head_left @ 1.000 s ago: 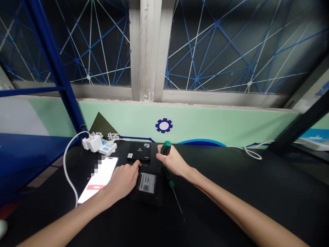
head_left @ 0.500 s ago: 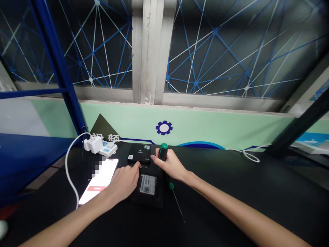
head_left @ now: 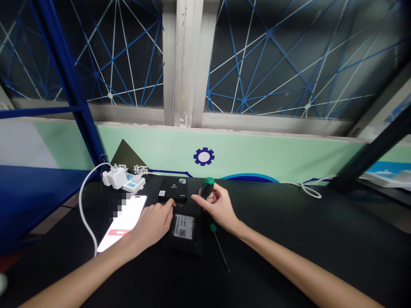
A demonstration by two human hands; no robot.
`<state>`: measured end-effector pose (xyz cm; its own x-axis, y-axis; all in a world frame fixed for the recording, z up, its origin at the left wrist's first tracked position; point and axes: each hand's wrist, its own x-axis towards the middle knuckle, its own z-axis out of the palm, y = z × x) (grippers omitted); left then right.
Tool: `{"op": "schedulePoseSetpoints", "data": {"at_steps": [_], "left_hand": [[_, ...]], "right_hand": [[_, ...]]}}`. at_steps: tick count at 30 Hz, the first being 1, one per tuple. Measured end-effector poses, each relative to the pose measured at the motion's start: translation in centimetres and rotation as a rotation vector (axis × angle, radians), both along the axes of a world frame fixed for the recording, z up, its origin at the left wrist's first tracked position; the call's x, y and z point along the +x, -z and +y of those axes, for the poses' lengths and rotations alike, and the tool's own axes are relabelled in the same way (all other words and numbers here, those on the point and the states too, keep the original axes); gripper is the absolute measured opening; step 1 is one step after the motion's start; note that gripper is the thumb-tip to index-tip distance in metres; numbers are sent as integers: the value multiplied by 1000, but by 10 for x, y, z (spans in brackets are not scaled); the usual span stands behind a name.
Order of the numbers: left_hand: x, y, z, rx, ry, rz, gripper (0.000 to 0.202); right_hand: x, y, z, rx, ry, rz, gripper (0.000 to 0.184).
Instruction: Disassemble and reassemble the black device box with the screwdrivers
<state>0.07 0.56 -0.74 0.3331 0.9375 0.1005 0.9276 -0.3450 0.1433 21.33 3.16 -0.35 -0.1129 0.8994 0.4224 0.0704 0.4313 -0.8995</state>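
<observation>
A flat black case lay on the black desk, a white label with a printed code on its top face. Just beyond it sat a smaller black box with a glossy top and small stickers. The left grip lay just before the case's far edge, its fingers slightly curled and spread, pinching nothing, their tips pressed down where the case met the box; which of the two they touched could not be told.

The right grip lay just right of the case, its fingers closed around a screwdriver. The green-capped black handle stood up, and the thin steel shaft slanted down past the case's right side. Left of the case lay a phone, its screen lit.
</observation>
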Motion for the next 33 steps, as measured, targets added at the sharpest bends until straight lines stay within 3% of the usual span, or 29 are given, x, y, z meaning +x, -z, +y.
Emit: {"op": "schedulePoseSetpoints", "data": {"at_steps": [5, 16, 27, 33], "left_hand": [[-1, 0, 0, 4, 8, 3, 32], [0, -1, 1, 6, 4, 25, 31], [1, -6, -1, -7, 10, 25, 34], [-2, -6, -1, -13, 21, 7, 32]], "right_hand": [[-6, 2, -5, -76, -81, 157, 34], [-2, 18, -9, 62, -83, 43, 25], [-7, 23, -6, -70, -87, 197, 40], [-5, 26, -6, -35, -144, 201, 30]]}}
